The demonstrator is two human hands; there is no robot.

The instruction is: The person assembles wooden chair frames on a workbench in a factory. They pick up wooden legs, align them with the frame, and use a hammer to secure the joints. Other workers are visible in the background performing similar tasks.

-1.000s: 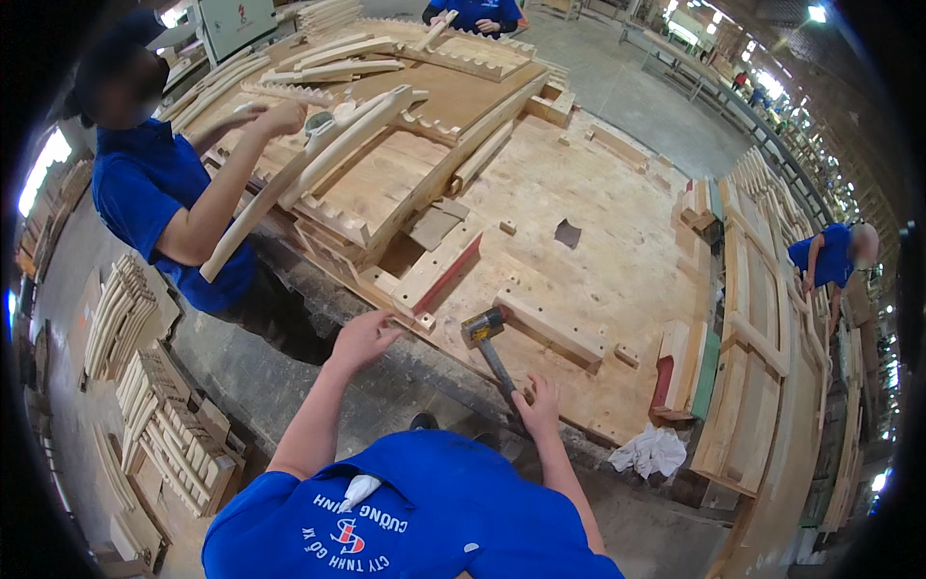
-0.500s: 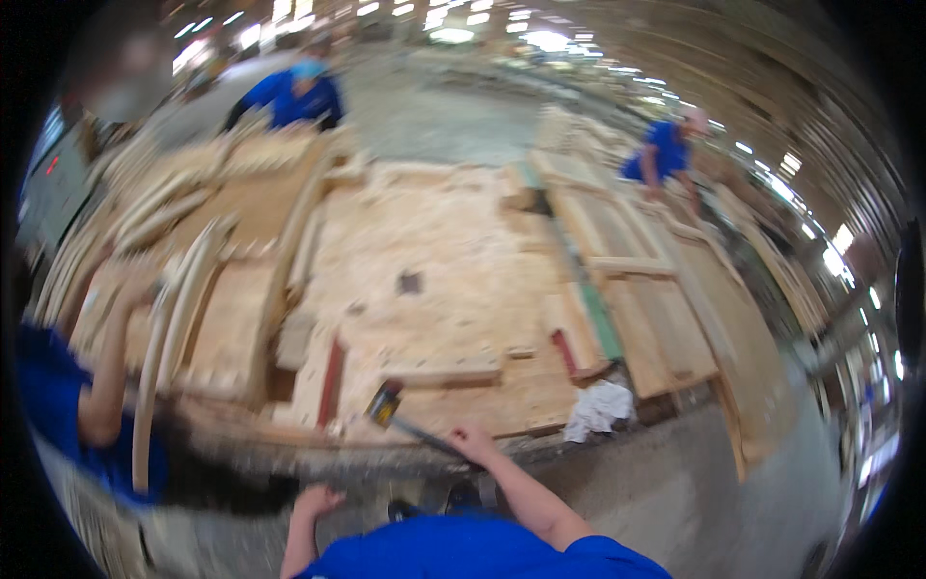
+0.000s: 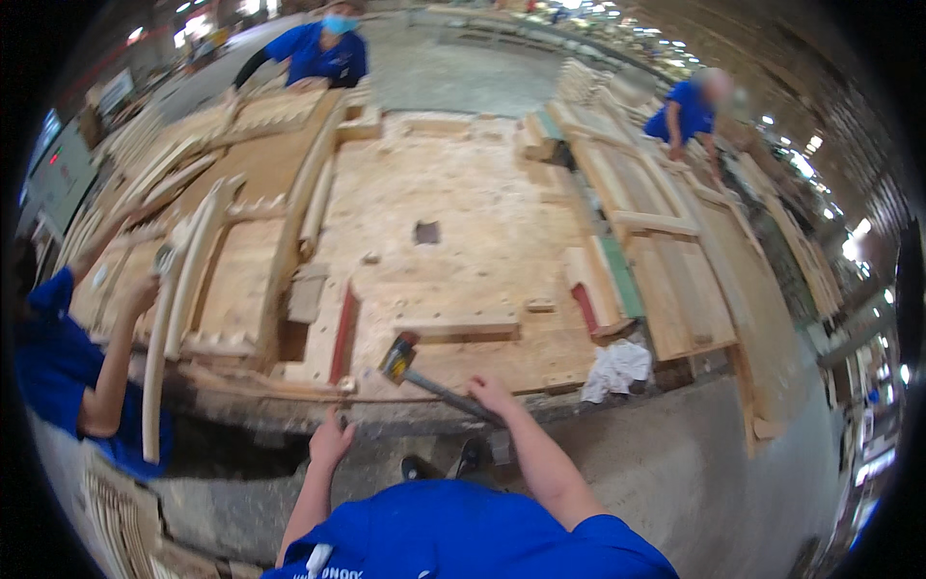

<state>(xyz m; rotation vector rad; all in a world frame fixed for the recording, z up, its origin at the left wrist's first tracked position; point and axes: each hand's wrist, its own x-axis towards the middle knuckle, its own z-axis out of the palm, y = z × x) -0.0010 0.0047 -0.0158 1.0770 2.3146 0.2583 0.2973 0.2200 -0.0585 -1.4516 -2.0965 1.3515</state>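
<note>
Right hand [image 3: 490, 393] is wrapped around the dark handle of a hammer [image 3: 424, 376], fingers closed on the grip near its end. The hammer lies low and angled, its head with the yellow-and-black bit sitting up to the left of the hand, right at the front edge of the big wooden counter [image 3: 453, 222]. The head looks like it's touching the board there, but the fisheye bends things enough that I can't swear to it.

Left hand [image 3: 331, 441] is empty, fingers loosely together and pointing up toward the counter's front edge, just short of it or maybe brushing it, close to a red-sided block [image 3: 342, 333].

Just past the hammer head there's a short wood bar [image 3: 455, 323] lying flat across the counter. Further back is a small square hole [image 3: 426, 232] in the surface. Off to the right near the edge is a crumpled white rag [image 3: 617, 369], and next to it a stack of boards with red and green edges [image 3: 603, 285].

On the left, another person in a blue shirt [image 3: 48, 372] holds a long curved wooden strip [image 3: 169, 338] against a pile of curved frames. Two more people in blue are working at the far side, one at the back [image 3: 318, 53] and one off to the right [image 3: 685, 111].
</note>
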